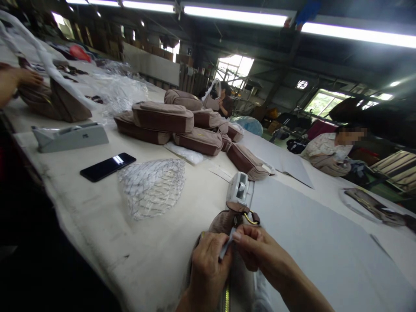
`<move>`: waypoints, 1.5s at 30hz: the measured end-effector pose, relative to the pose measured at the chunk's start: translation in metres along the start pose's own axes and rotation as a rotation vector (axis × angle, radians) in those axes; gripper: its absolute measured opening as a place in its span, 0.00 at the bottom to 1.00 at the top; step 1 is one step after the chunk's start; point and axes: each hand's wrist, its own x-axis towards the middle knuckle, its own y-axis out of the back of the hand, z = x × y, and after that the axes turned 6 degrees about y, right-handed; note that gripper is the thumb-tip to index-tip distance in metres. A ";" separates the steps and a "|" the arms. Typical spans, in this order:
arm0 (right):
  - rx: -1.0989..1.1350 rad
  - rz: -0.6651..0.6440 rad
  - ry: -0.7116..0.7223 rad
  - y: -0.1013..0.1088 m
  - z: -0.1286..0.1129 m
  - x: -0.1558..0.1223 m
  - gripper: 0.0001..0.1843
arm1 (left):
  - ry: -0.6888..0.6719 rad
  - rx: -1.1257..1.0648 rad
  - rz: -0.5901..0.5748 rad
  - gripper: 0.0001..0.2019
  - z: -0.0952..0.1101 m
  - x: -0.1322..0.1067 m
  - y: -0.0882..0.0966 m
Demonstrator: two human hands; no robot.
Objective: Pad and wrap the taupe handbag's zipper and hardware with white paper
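A brown bag with a brass-coloured zipper lies in front of me, a metal ring and leather tab at its far end. Closed over it, my left hand pinches a small pale strip. The thumb and finger of my right hand meet at the upper end of that same strip. Just beyond the bag stands a white tape dispenser. My fingers hide much of the bag's top.
Several brown bags are piled mid-table. To the left lie a black phone, netted clear wrap and a grey tape dispenser. Another person's hand touches a bag at far left. A seated person is at right.
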 end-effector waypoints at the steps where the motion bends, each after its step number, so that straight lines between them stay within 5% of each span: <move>1: 0.011 0.024 -0.021 0.000 0.000 0.001 0.25 | -0.003 0.001 -0.002 0.05 0.000 0.000 0.000; 11: -0.030 0.089 -0.125 0.003 0.001 0.008 0.18 | -0.009 0.044 -0.069 0.06 -0.003 -0.005 0.002; 16: -0.059 0.105 -0.130 0.000 -0.005 0.008 0.17 | 0.026 0.046 -0.043 0.14 -0.002 -0.003 0.002; 21: -0.108 0.051 -0.133 0.005 -0.001 0.004 0.20 | 0.022 0.012 -0.085 0.07 -0.002 -0.001 0.005; 32: -0.056 0.046 -0.035 0.010 0.020 -0.012 0.20 | 0.907 -0.496 -0.505 0.14 0.005 0.006 0.023; 40: -0.560 0.439 0.378 -0.017 0.054 -0.013 0.07 | 1.386 -1.077 -0.482 0.20 0.008 0.003 0.018; 45: -0.716 0.506 0.593 -0.021 0.073 -0.009 0.09 | 1.470 -1.214 -0.429 0.25 0.012 0.000 0.016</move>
